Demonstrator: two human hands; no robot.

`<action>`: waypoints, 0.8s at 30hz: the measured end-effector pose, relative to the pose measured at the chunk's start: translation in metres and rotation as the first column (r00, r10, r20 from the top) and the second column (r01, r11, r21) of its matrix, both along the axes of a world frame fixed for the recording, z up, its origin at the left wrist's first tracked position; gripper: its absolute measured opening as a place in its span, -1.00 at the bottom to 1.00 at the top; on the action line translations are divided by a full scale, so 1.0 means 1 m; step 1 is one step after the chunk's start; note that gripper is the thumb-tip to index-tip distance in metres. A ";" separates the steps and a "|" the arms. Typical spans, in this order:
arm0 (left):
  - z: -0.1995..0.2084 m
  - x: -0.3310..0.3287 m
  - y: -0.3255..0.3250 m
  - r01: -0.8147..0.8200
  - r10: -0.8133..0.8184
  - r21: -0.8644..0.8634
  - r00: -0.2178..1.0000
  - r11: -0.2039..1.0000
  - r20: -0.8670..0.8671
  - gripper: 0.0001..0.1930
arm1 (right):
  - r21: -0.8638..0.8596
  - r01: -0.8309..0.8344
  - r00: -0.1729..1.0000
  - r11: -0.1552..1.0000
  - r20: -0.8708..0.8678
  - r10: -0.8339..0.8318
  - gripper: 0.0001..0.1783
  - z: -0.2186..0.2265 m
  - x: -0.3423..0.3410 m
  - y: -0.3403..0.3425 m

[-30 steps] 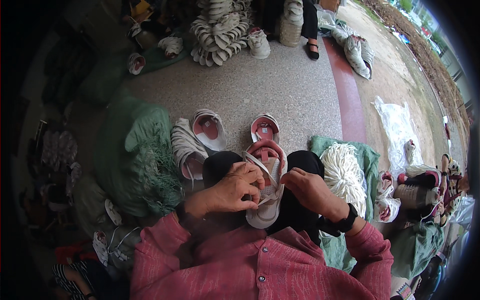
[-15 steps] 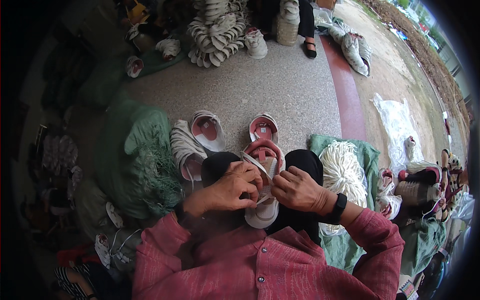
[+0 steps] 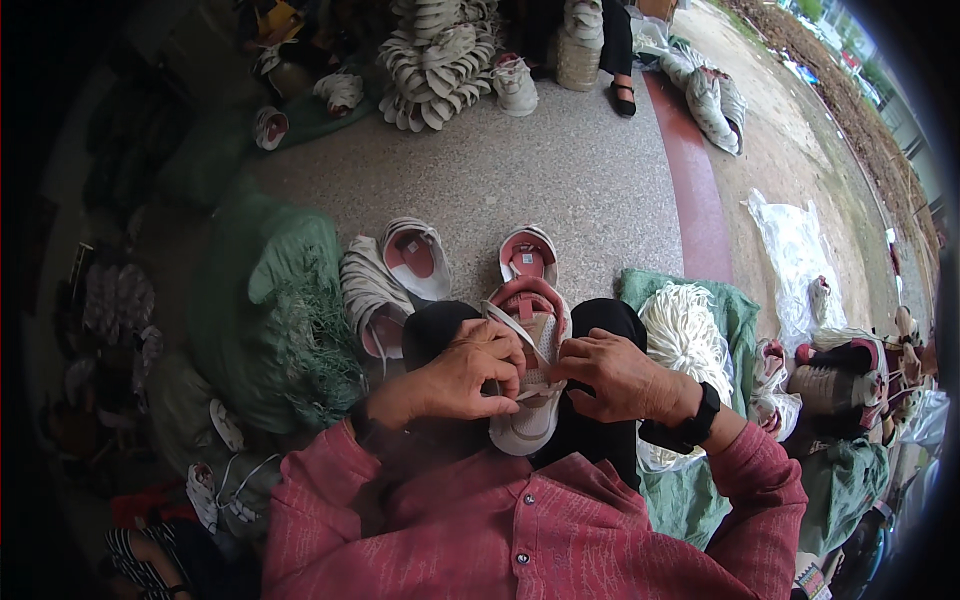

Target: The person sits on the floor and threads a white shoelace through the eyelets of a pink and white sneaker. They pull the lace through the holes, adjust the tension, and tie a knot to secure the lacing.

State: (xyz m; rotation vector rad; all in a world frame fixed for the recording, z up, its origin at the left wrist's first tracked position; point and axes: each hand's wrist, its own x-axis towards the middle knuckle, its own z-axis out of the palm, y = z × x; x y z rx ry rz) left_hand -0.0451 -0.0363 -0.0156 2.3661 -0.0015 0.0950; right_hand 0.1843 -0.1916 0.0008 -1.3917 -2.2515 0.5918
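Nearest, the red shirt (image 3: 560, 530) is cut off by the lower edge, its two sleeves reaching forward. Beyond it, a white shoe with a pink lining (image 3: 522, 432) lies between the hands, its toe toward the wearer and its opening away, above the gap between the dark-trousered knees.

The left hand (image 3: 468, 376) is bent over the shoe's left side, thumb and forefinger narrowed toward each other beside the white lace (image 3: 541, 391). The right hand (image 3: 622, 374) is at the shoe's right edge, its fingers curled and bunched by the lacing. Whether either hand actually pinches the lace cannot be told; the fingers hide their own tips, and the left hand covers part of the shoe's side. A black watch (image 3: 706, 408) sits on the right wrist; the dark band on the left one is lost in shadow.

Past the knees, another pink-lined shoe (image 3: 528, 250) is partly hidden behind the first. Left of it stands a row of nested shoes (image 3: 372, 290), beside a green sack (image 3: 270, 290); at right, a white bundle of laces (image 3: 690, 330) lies on green cloth.

Farther across the floor (image 3: 560, 170), a shoe pile (image 3: 437, 75) is cut off at the top, as is a seated person's dark-clad leg (image 3: 616, 45). The far left is too dark to make out.
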 end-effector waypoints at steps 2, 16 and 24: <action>0.000 0.000 0.000 0.007 -0.007 -0.006 1.000 1.000 -0.004 -0.82 | 0.036 -0.045 0.999 0.998 0.031 0.044 -0.66 -0.003 -0.001 0.002; -0.001 0.002 0.007 0.017 -0.016 -0.023 0.999 1.000 0.027 -0.85 | 0.185 -0.217 0.854 0.958 0.513 0.094 -0.91 0.013 -0.020 0.002; 0.005 0.024 0.003 -0.183 0.150 0.090 0.946 0.979 0.288 -0.66 | 0.370 -0.162 0.889 0.915 0.457 -0.027 -0.89 -0.008 -0.016 0.002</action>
